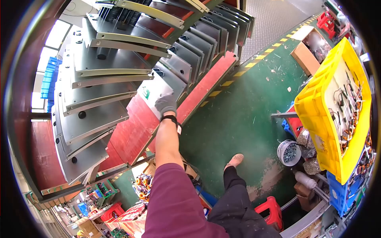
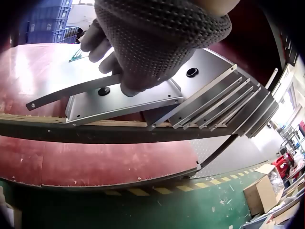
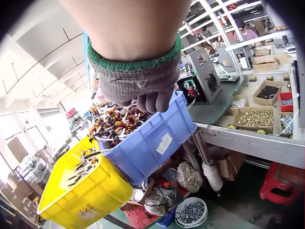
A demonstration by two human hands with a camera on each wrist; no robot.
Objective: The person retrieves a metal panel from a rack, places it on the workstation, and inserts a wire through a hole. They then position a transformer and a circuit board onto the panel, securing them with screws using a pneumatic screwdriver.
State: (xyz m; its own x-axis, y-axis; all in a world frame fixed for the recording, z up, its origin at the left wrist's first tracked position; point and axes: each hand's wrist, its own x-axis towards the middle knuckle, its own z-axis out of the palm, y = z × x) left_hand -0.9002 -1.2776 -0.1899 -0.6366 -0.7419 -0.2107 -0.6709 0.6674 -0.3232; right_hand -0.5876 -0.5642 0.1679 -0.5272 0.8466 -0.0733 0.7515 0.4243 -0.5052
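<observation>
In the head view my gloved left hand reaches out to a flat grey metal panel with a green mark, lying on a red board. Seen from the left wrist, the same hand pinches the thin bent flange of this panel. Right behind it lies another panel with a black grommet. My gloved right hand shows only in the right wrist view, its fingers loosely bent and nothing visible in them. It overlaps a blue bin of wound copper coils there.
Several metal panels stand fanned along the rack, with more rows behind. A lower red shelf borders the green floor. At right are a yellow bin, a white bucket of small parts, a red stool and an open carton.
</observation>
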